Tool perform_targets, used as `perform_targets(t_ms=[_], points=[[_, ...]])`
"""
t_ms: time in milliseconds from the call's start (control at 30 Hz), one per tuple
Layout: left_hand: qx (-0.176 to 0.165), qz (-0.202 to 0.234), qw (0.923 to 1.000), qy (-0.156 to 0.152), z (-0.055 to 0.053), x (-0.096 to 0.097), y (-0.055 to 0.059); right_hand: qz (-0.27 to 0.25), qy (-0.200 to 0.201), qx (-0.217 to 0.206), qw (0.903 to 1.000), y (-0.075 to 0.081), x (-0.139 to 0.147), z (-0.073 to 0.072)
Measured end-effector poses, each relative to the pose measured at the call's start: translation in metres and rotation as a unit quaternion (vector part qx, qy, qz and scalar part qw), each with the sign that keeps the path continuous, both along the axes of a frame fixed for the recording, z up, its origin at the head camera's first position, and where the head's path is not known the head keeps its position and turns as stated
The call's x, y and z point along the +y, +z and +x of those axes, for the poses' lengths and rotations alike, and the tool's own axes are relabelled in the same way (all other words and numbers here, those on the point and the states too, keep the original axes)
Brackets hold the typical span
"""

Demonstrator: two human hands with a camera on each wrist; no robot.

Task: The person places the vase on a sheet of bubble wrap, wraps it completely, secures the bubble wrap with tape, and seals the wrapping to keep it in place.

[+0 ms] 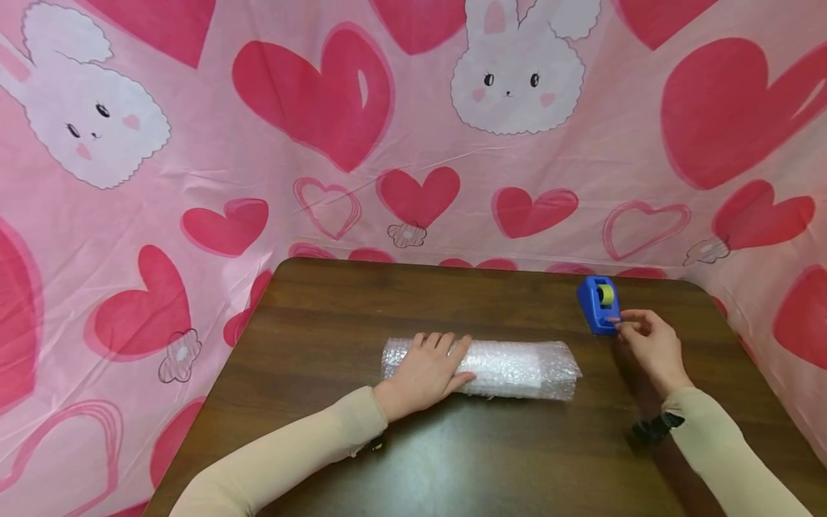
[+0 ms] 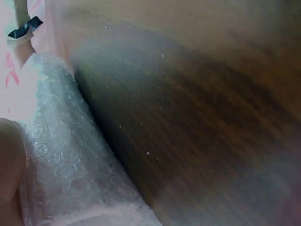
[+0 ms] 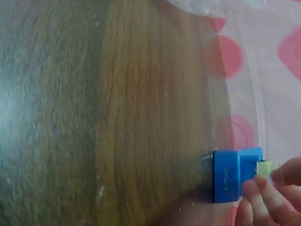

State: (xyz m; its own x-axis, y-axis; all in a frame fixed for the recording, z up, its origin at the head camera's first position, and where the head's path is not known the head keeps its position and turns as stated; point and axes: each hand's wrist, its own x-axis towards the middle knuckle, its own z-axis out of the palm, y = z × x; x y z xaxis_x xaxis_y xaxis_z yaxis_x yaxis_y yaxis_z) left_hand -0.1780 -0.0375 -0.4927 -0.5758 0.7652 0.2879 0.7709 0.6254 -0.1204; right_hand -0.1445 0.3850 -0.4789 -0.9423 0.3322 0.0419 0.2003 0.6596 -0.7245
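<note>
A roll of bubble wrap [image 1: 510, 368] lies lengthwise across the table, with something pale showing through its layers. My left hand [image 1: 426, 370] rests on its left part, fingers spread over the top and thumb toward the near side. In the left wrist view the bubble wrap [image 2: 70, 146] fills the lower left, beside part of the hand. To the right stands a blue tape dispenser [image 1: 591, 305] with a yellowish tape roll [image 1: 605, 294] in it. At its front end my right hand [image 1: 652, 348] pinches the tape's end between thumb and fingers; the right wrist view shows the fingers right at the dispenser [image 3: 228, 176].
The dark wooden table [image 1: 336, 301] has rounded far corners. A pink cloth [image 1: 271, 158] printed with hearts and rabbits hangs behind and along both sides. Dark straps with small devices [image 1: 655, 429] sit at the wrists, by the beige sleeves.
</note>
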Motion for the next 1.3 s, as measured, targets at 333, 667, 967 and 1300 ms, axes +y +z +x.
perform_targets(t_ms=[333,667,967,1300], points=[[0.004,0.001,1.0,-0.003,0.0001,-0.0002,-0.0002,0.022,-0.004,0.021,0.9995,0.002,0.0012,0.0017],[0.017,0.013,0.9997,-0.011,-0.0004,-0.0011,0.0001,0.019,-0.003,-0.008,0.9998,0.0034,0.006,-0.0005],[-0.004,0.005,1.0,-0.007,-0.0009,-0.0022,-0.0012,0.013,-0.018,-0.035,0.9991,0.0038,-0.0005,-0.005],[0.007,0.003,1.0,-0.006,-0.0013,-0.0011,-0.0025,-0.071,-0.042,-0.118,0.9896,0.0061,0.0071,-0.0078]])
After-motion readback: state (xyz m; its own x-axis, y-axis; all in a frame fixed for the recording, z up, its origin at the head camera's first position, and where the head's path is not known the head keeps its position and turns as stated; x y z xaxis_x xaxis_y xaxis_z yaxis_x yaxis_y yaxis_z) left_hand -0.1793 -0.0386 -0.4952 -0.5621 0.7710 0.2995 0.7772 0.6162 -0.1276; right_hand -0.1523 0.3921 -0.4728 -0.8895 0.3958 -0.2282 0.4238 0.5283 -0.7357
